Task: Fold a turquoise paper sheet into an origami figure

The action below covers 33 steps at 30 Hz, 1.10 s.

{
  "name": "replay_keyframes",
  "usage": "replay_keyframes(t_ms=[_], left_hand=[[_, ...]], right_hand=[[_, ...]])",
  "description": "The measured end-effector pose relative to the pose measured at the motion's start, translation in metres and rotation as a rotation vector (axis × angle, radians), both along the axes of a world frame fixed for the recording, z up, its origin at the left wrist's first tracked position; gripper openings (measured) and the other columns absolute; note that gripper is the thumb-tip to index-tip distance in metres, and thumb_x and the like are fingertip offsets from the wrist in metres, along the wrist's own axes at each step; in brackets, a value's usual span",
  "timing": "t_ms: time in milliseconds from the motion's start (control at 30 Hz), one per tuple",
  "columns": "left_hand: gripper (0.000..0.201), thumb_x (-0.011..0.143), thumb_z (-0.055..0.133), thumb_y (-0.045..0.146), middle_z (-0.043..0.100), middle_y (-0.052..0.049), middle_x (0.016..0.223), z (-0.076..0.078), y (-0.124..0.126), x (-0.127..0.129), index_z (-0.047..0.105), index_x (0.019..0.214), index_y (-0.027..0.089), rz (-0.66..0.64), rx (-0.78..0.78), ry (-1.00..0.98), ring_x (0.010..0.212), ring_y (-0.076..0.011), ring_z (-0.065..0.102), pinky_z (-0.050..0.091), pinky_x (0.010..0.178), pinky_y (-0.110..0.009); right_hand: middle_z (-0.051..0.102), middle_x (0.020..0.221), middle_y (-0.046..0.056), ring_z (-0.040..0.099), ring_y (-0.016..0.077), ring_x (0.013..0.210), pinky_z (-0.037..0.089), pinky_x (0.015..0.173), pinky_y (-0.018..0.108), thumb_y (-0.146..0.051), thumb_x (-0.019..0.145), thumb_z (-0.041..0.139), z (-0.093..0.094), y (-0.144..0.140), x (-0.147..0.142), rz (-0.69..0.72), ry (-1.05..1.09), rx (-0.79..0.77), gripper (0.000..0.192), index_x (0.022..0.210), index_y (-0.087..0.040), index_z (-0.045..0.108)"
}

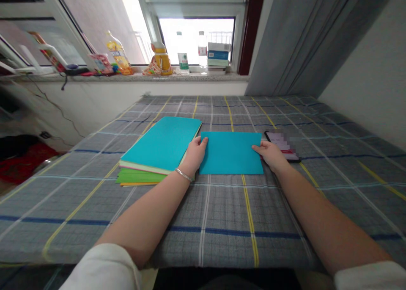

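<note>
A blue sheet of paper [231, 153] is held up by its two side edges, above the plaid cloth. My left hand [196, 154] pinches its left edge, thumb on the front face; a silver bangle circles that wrist. At the opposite edge my right hand [269, 153] grips the sheet between thumb and fingers, most of which are hidden behind it. Left of the sheet lies a stack of coloured paper [161, 142], blue on top, with white, pink, green and orange layers showing at its near edge.
A phone [283, 147] with its screen lit lies just beyond my right hand. The plaid cloth [127, 230] covers the whole surface. Along the windowsill [127, 77] at the back stand bottles, a yellow flask [161, 60] and stacked boxes [218, 55]. A grey curtain [285, 40] hangs at right.
</note>
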<state>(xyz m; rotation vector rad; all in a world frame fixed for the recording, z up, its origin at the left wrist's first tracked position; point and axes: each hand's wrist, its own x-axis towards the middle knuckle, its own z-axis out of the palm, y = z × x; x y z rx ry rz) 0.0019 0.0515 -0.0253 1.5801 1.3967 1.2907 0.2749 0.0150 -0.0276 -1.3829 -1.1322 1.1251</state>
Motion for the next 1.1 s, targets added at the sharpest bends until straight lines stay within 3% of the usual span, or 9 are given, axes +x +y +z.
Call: replay_keyframes(t_ms=[133, 333, 500, 600, 700, 767, 833, 933, 1100], left_hand=[[0.022, 0.086, 0.057, 0.036, 0.055, 0.003, 0.064, 0.0011, -0.0040, 0.0030, 0.060, 0.076, 0.016, -0.058, 0.034, -0.052, 0.062, -0.0128, 0.048, 0.038, 0.060, -0.024], [0.020, 0.086, 0.058, 0.034, 0.063, 0.001, 0.073, 0.0014, -0.0094, 0.0053, 0.065, 0.085, 0.016, -0.128, 0.009, -0.073, 0.067, -0.0147, 0.054, 0.042, 0.064, -0.025], [0.026, 0.085, 0.057, 0.031, 0.071, -0.004, 0.092, -0.0001, -0.0088, 0.0053, 0.068, 0.102, 0.015, -0.155, 0.002, -0.137, 0.082, -0.0188, 0.062, 0.049, 0.078, -0.029], [0.035, 0.083, 0.057, 0.024, 0.070, -0.005, 0.109, -0.0008, -0.0080, 0.0055, 0.067, 0.117, 0.017, -0.171, 0.038, -0.169, 0.094, -0.0192, 0.062, 0.048, 0.086, -0.030], [0.039, 0.084, 0.056, 0.023, 0.069, -0.003, 0.099, -0.0004, -0.0075, 0.0061, 0.064, 0.122, 0.019, -0.170, 0.028, -0.197, 0.081, -0.0151, 0.060, 0.048, 0.076, -0.026], [0.030, 0.086, 0.057, 0.028, 0.063, 0.001, 0.077, 0.0001, -0.0068, 0.0062, 0.065, 0.113, 0.017, -0.100, 0.016, -0.200, 0.066, -0.0123, 0.053, 0.043, 0.065, -0.023], [0.021, 0.086, 0.058, 0.035, 0.051, 0.004, 0.063, 0.0004, -0.0057, 0.0055, 0.066, 0.089, 0.016, -0.018, 0.027, -0.152, 0.059, -0.0110, 0.045, 0.037, 0.059, -0.022], [0.029, 0.084, 0.060, 0.037, 0.040, 0.005, 0.057, 0.0000, -0.0044, 0.0035, 0.053, 0.064, 0.017, 0.000, 0.040, -0.087, 0.057, -0.0100, 0.037, 0.031, 0.055, -0.022], [0.026, 0.082, 0.059, 0.037, 0.040, 0.005, 0.059, -0.0026, -0.0031, 0.0020, 0.049, 0.066, 0.018, -0.087, 0.021, -0.183, 0.057, -0.0101, 0.035, 0.030, 0.054, -0.022]], right_hand=[[0.074, 0.077, 0.002, 0.069, 0.0230, 0.071, 0.057, 0.067, 0.036, -0.047, 0.058, 0.082, 0.0041, -0.0008, -0.0011, -0.004, 0.060, 0.083, 0.042, 0.088, -0.024, 0.067], [0.064, 0.060, -0.001, 0.055, 0.0177, 0.051, 0.045, 0.048, 0.030, -0.064, 0.065, 0.070, 0.0058, -0.0007, 0.0005, -0.101, -0.015, 0.177, 0.043, 0.080, -0.024, 0.062], [0.056, 0.053, -0.003, 0.044, 0.0143, 0.044, 0.036, 0.042, 0.029, -0.065, 0.065, 0.069, 0.0040, 0.0005, 0.0015, -0.106, -0.123, 0.195, 0.044, 0.073, -0.023, 0.058], [0.055, 0.054, -0.002, 0.045, 0.0145, 0.045, 0.035, 0.043, 0.029, -0.065, 0.067, 0.068, 0.0018, 0.0018, 0.0010, -0.091, -0.144, 0.202, 0.043, 0.072, -0.023, 0.058], [0.058, 0.058, -0.001, 0.048, 0.0152, 0.048, 0.037, 0.044, 0.029, -0.064, 0.068, 0.068, -0.0007, 0.0038, 0.0007, -0.092, -0.152, 0.222, 0.041, 0.073, -0.024, 0.058], [0.060, 0.059, 0.000, 0.050, 0.0160, 0.050, 0.038, 0.045, 0.029, -0.064, 0.069, 0.068, -0.0020, 0.0050, 0.0009, -0.101, -0.171, 0.237, 0.041, 0.074, -0.024, 0.059], [0.061, 0.059, 0.001, 0.052, 0.0173, 0.051, 0.040, 0.045, 0.030, -0.065, 0.070, 0.067, -0.0026, 0.0056, 0.0010, -0.106, -0.190, 0.242, 0.041, 0.075, -0.024, 0.060], [0.061, 0.058, 0.001, 0.053, 0.0182, 0.051, 0.041, 0.044, 0.030, -0.066, 0.070, 0.067, -0.0021, 0.0052, 0.0005, -0.111, -0.199, 0.239, 0.043, 0.077, -0.024, 0.061], [0.060, 0.058, 0.000, 0.051, 0.0170, 0.050, 0.041, 0.045, 0.030, -0.065, 0.065, 0.070, -0.0003, 0.0038, -0.0012, -0.103, -0.157, 0.227, 0.043, 0.073, -0.024, 0.058]])
